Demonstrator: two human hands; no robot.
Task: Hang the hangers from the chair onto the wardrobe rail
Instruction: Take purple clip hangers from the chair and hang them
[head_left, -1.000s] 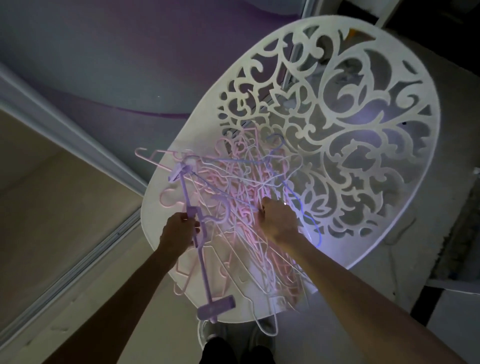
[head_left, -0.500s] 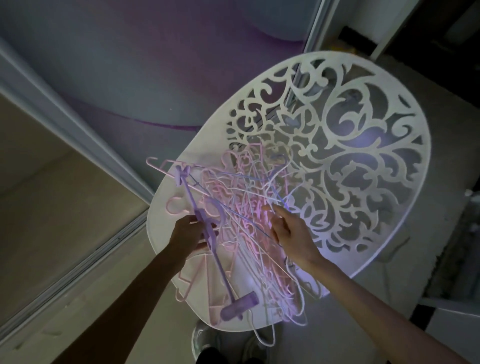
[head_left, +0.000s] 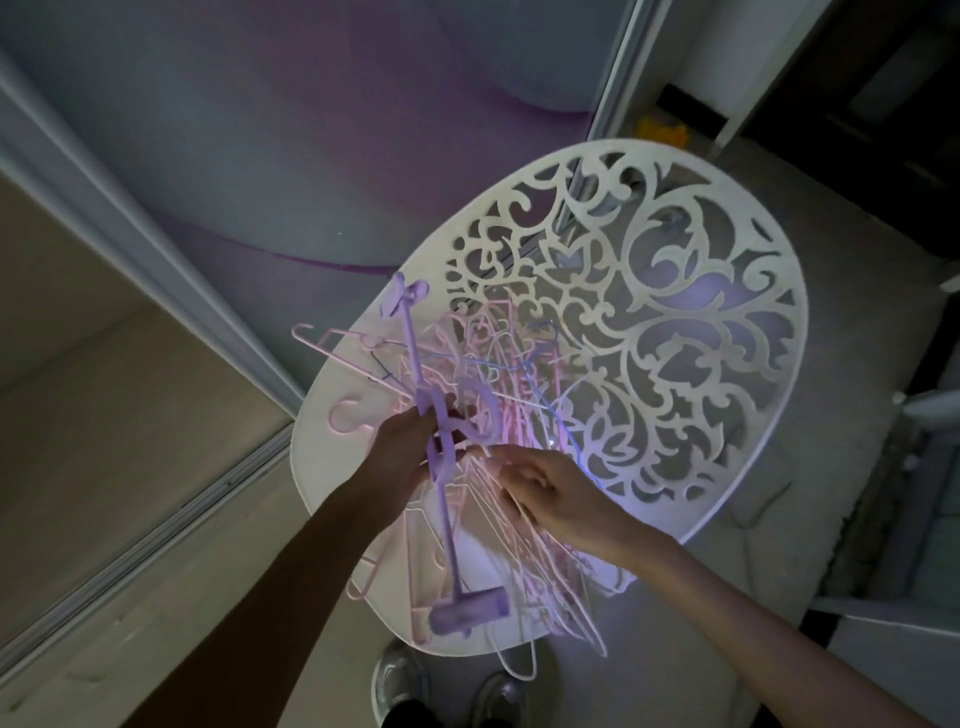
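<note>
Dim room, head view looking down at a white chair (head_left: 727, 525) w/ cut-out scroll back. Tangled pile of thin hangers (head_left: 498, 395), mostly pink w/ a few white and blue, sits on the seat, hooks and arms crossed thru each other.

Left hand (head_left: 400, 457) has its fingers (head_left: 415, 418) wrapped tight round the middle of a purple clip hanger (head_left: 439, 467); that hanger stands tilted over the pile, 1 clip up top near the chair's back edge, the other clip low at the seat's front edge. Prob gripped mid-bar so it can be lifted clear w/o snagging the wires.

Right hand (head_left: 558, 491) lies on the pink wires just beside the left hand, fingers curled loosely, thumb and forefinger seeming to pinch 1 thin wire; can't tell for sure it's gripped. Looks like it's there to hold down or part the tangle.

Nothing hung yet as far as seen; wardrobe rail not in view, only a sliding door (head_left: 322, 130) and track (head_left: 156, 519) at left. Risk: several hangers lifting together.
</note>
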